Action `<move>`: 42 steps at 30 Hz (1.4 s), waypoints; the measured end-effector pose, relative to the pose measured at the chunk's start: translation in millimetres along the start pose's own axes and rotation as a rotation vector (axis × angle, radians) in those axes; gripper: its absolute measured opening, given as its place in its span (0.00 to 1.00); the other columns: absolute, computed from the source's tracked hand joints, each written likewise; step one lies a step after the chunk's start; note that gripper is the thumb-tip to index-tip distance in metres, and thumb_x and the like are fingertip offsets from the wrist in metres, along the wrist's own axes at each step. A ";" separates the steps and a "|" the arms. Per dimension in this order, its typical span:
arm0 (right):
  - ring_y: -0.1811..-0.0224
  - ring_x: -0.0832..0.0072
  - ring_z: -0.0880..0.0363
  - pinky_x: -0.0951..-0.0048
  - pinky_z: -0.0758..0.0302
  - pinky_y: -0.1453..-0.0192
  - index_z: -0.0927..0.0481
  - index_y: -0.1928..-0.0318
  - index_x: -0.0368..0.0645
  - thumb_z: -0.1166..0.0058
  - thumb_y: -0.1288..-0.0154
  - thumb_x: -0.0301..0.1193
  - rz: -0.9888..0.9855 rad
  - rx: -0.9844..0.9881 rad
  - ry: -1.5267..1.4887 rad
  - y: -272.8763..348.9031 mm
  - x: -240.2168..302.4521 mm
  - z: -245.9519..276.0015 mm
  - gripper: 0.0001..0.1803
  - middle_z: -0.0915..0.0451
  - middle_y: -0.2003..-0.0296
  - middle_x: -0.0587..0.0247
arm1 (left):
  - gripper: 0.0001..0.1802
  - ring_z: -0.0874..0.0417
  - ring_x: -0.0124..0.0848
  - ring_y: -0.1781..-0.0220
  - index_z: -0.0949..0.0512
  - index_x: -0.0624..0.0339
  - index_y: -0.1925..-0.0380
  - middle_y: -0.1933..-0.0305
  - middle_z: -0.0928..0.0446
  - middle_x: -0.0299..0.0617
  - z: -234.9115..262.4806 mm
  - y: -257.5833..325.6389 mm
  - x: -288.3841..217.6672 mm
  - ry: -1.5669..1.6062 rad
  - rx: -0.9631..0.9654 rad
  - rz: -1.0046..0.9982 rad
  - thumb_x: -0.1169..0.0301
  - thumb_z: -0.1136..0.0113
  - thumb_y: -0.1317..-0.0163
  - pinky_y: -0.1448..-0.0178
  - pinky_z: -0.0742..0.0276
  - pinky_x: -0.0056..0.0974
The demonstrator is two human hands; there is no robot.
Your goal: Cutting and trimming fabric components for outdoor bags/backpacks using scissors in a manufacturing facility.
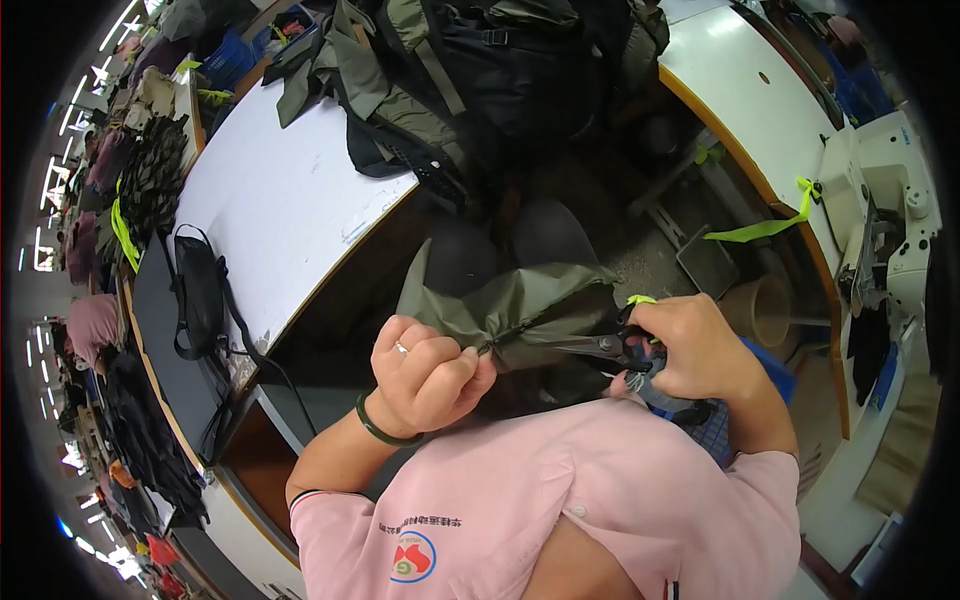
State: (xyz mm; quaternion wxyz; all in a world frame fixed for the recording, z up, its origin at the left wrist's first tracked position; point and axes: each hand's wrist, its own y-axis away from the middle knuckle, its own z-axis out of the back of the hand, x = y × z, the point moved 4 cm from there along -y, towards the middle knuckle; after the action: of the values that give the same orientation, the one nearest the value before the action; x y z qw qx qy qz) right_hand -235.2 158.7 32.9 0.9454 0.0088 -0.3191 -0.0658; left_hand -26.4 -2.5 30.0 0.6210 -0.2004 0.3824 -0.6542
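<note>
Across my lap lies a piece of olive-green fabric (560, 290), gathered into folds. My left hand (428, 372) is closed in a pinch on the fabric's gathered near edge; a ring and a dark bangle show on that arm. In my right hand (695, 345) is a pair of scissors (600, 345), its handles wrapped partly in yellow-green. The blades point left and reach the gathered folds close to my left fingertips. Whether the blade tips are apart cannot be made out.
Ahead, a white table (270, 190) bears a heap of black and olive backpacks (490, 70). A black pouch with a strap (200, 290) lies at the left. To the right stand another table (730, 80), a sewing machine (890, 190) and a blue crate (770, 375).
</note>
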 end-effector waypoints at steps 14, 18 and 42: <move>0.77 0.62 0.21 0.67 0.28 0.74 0.23 0.71 0.39 0.21 0.62 0.47 -0.038 0.009 -0.139 2.6 -0.9 -29.7 0.29 0.22 0.79 0.61 | 0.14 0.34 0.33 0.80 0.28 0.56 0.73 0.75 0.31 0.35 -3.4 -3.7 -5.6 -0.002 0.047 -0.019 0.80 0.30 0.53 0.73 0.42 0.37; 0.78 0.62 0.21 0.67 0.29 0.75 0.24 0.71 0.40 0.21 0.62 0.48 -0.037 -0.004 -0.130 1.3 -3.6 -32.0 0.29 0.23 0.80 0.61 | 0.14 0.34 0.32 0.80 0.28 0.56 0.73 0.76 0.32 0.35 -2.7 -4.4 -5.4 -0.005 0.054 -0.017 0.80 0.30 0.54 0.73 0.42 0.37; 0.74 0.56 0.20 0.61 0.27 0.71 0.24 0.72 0.42 0.26 0.56 0.50 -0.023 -0.031 -0.121 -0.7 -7.3 -30.0 0.27 0.21 0.78 0.58 | 0.15 0.34 0.32 0.81 0.28 0.55 0.74 0.76 0.31 0.35 -6.1 -6.4 -7.0 0.033 0.071 -0.010 0.80 0.29 0.56 0.74 0.42 0.37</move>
State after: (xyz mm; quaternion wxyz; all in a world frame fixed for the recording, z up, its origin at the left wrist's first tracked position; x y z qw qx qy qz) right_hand -222.9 158.3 4.6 0.9235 -0.0064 -0.3747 -0.0820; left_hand -34.0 5.4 32.4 0.6179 -0.1692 0.3681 -0.6738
